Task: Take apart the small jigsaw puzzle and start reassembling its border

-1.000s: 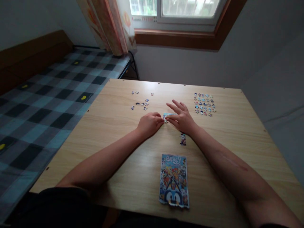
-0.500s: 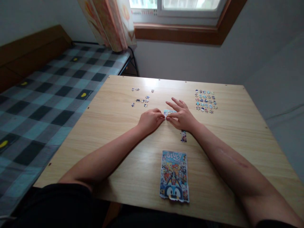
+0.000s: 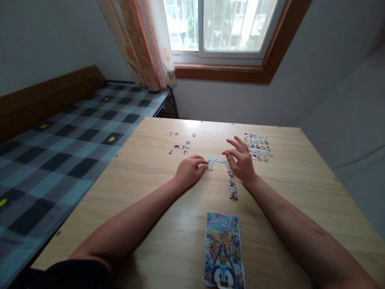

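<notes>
My left hand [image 3: 190, 170] rests on the wooden table [image 3: 150, 192], fingers curled, its fingertips touching the left end of a joined strip of small puzzle pieces [image 3: 217, 161]. That strip turns a corner and runs down toward me as a second joined row [image 3: 232, 184]. My right hand [image 3: 241, 161] hovers just right of the corner with fingers spread and nothing in it. A printed picture card with a blue cartoon dog [image 3: 224, 251] lies near the table's front edge.
A sorted group of several loose puzzle pieces [image 3: 258, 147] lies at the back right, and a smaller scatter [image 3: 181, 143] at the back left. A checked bed [image 3: 60, 152] stands left of the table. A window and curtain are behind.
My right hand has lifted off the joined strip and moved right, uncovering the corner and the row below it. The camera has tilted up, so more of the window shows.
</notes>
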{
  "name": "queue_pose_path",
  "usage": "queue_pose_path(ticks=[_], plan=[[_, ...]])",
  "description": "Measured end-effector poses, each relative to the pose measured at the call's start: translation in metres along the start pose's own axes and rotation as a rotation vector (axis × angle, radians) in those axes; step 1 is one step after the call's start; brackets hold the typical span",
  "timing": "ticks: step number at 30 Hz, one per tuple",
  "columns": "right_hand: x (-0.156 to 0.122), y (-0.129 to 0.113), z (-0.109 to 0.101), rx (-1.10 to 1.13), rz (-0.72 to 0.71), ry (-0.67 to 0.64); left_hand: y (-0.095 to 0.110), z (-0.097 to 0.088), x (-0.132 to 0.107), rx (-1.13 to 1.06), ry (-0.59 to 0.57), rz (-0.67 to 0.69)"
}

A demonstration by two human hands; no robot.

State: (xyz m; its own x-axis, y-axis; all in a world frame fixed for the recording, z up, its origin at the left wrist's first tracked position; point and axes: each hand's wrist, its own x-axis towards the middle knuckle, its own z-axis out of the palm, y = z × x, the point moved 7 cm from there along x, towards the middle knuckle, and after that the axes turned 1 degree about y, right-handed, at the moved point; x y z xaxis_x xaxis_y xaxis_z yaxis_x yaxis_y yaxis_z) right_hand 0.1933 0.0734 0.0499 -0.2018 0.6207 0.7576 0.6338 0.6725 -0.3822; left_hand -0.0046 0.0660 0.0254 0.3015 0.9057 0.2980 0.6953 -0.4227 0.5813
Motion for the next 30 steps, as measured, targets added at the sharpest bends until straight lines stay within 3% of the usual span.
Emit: queue_pose_path(ticks=[4,7,9,12,16,20,28,30], plan=[[0.0,0.012,-0.014,-0.092,0.058,0.167,-0.003,-0.003,-0.001,-0.079,0.022,-0.019],[-0.001,0.018,-0.017,-0.118,0.07,0.208,-0.004,-0.003,0.0,-0.032,0.007,-0.029],[-0.001,0.019,-0.017,-0.128,0.06,0.213,-0.007,-0.013,0.005,0.032,0.022,-0.037],[-0.002,0.014,-0.016,-0.137,0.03,0.211,-0.029,-0.048,0.017,0.188,0.1,-0.11],[-0.002,0.008,-0.014,-0.141,0.001,0.188,-0.08,-0.094,0.029,0.441,0.199,-0.249],[-0.003,0.006,-0.013,-0.136,-0.015,0.173,-0.116,-0.1,0.029,0.501,0.135,-0.318],[-0.003,0.004,-0.011,-0.12,-0.03,0.156,-0.132,-0.123,0.024,0.432,0.175,-0.463],[-0.003,0.004,-0.011,-0.114,-0.032,0.156,-0.14,-0.123,0.022,0.32,0.117,-0.518]])
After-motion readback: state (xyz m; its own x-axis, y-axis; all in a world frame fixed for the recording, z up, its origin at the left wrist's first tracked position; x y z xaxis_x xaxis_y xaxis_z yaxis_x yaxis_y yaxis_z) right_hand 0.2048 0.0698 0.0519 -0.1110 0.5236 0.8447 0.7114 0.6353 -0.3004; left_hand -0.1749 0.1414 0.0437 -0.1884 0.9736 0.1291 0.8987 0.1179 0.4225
